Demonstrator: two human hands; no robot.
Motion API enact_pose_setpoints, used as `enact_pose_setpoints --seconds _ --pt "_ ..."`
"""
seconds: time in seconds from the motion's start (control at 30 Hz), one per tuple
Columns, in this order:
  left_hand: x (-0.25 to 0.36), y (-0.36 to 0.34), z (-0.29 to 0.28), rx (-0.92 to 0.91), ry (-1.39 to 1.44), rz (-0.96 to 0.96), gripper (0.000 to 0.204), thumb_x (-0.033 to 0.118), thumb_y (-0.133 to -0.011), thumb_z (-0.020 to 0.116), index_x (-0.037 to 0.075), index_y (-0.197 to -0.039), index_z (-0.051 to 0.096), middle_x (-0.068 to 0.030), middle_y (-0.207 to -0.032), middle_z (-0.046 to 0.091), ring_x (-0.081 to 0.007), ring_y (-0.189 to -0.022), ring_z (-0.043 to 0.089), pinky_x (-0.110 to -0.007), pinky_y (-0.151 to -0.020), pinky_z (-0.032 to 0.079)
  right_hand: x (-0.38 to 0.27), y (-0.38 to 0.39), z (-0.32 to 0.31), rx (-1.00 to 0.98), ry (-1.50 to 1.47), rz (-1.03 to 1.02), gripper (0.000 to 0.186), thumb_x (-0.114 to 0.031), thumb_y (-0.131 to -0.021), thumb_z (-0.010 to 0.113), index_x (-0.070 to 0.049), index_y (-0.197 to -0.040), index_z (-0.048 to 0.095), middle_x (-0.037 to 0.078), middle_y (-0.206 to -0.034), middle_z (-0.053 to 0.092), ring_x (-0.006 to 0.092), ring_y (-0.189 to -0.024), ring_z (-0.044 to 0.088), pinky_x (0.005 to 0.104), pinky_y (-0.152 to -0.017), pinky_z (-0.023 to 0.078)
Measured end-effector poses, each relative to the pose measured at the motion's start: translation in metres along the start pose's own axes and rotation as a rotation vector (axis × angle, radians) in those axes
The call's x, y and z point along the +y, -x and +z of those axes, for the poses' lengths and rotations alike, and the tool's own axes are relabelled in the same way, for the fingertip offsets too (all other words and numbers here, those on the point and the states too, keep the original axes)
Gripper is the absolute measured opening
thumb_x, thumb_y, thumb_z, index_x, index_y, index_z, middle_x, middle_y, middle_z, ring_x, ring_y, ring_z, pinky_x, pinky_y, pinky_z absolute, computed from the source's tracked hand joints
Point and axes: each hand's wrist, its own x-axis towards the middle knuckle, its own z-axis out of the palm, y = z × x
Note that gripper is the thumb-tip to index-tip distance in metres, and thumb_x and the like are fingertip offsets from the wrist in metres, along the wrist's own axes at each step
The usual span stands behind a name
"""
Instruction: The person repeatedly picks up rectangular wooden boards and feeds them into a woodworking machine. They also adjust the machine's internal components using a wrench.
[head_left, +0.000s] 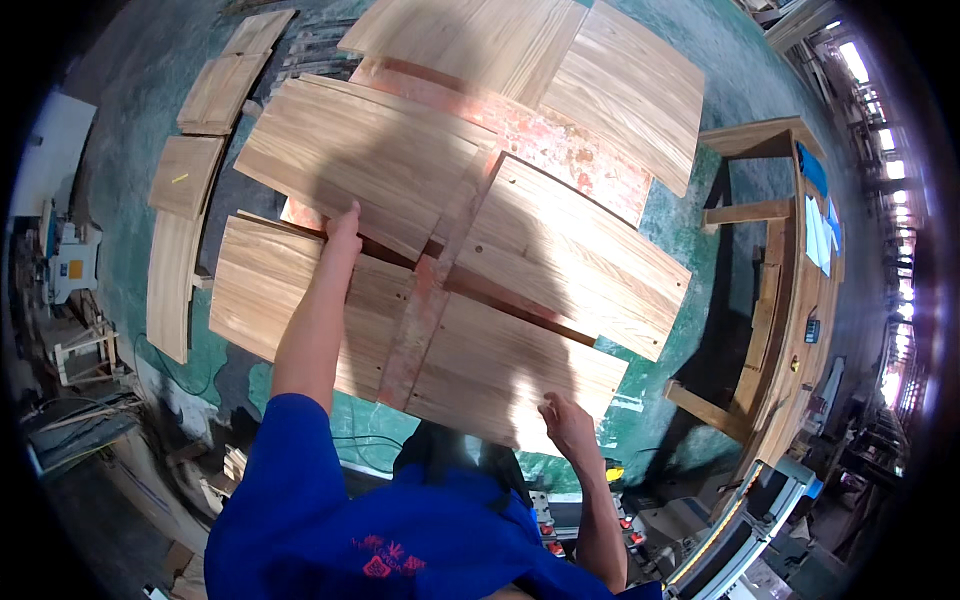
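A red, paint-worn worktop point(575, 150) is spreading before a person in a blue shirt point(420, 530), carrying pale wooden panels. The upper-left panel point(370, 150) is lying just beyond the left hand point(343, 232), its long axis slanting from far left to near right; the left hand is the nearer one, reaching its near edge. The lower-right panel point(500, 360), slanting the same way, is lying mostly to the left of the right hand point(570, 425), which is overlapping its near edge. Whether the left grip is clamping, I cannot tell; the right grip is curling loosely, its closure and contact staying unclear.
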Motion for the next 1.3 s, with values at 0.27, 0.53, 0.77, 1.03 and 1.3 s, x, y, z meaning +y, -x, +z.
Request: enact_pose_setpoints --seconds 0.27,0.53,0.77,1.03,1.3 --pt "0.038 0.081 -0.05 -0.702 0.242 -0.04 0.048 0.025 -0.086 0.083 0.009 -0.126 0.061 -0.006 -0.12 0.065 -0.0235 -0.11 0.062 -0.045 -0.095 0.056 -0.062 -0.06 -0.01 0.066 -0.42 -0.115 0.034 -0.027 -0.1 0.062 -0.004 -0.126 0.063 0.02 -0.107 0.072 0.031 -0.095 0.071 0.0396 -0.082 0.056" --pt "-0.024 0.203 -0.115 -0.937 0.499 -0.115 0.042 0.019 -0.093 0.074 0.001 -0.129 0.059 -0.008 -0.123 0.066 -0.0216 -0.114 0.063 -0.037 -0.101 0.055 -0.128 -0.102 -0.003 -0.018 -1.482 0.073 0.064 -0.047 -0.106 0.051 0.004 -0.144 0.043 0.019 -0.138 0.056 0.0266 -0.126 0.056 0.0409 -0.095 0.056" --pt "-0.11 0.344 -0.159 -1.044 0.295 0.028 0.051 0.013 -0.094 0.072 0.002 -0.14 0.051 -0.0104 -0.131 0.061 -0.0233 -0.12 0.06 -0.039 -0.104 0.051 -0.098 -0.006 0.006 0.255 -1.765 0.182 0.065 -0.042 -0.104 0.058 0.005 -0.145 0.044 0.017 -0.14 0.055 0.0251 -0.126 0.054 0.0391 -0.105 0.047" --pt "-0.23 0.448 -0.154 -1.885 0.427 -0.333 0.05 0.022 -0.099 0.066 0.008 -0.144 0.049 -0.006 -0.13 0.062 -0.0215 -0.117 0.062 -0.039 -0.1 0.052 0.066 0.236 0.059 1.004 -1.751 0.167 0.049 -0.032 -0.099 0.07 0.003 -0.132 0.06 0.01 -0.132 0.065 0.0171 -0.123 0.059 0.0315 -0.108 0.044" --pt "-0.33 0.66 -0.041 -1.521 0.016 -0.09 0.048 0.033 -0.103 0.059 0.005 -0.141 0.052 -0.01 -0.136 0.061 -0.0233 -0.126 0.057 -0.042 -0.107 0.047 0.217 0.537 0.156 1.69 -1.663 0.337 0.04 -0.022 -0.098 0.07 0.005 -0.127 0.062 0.007 -0.12 0.068 0.0154 -0.109 0.061 0.0329 -0.101 0.046"
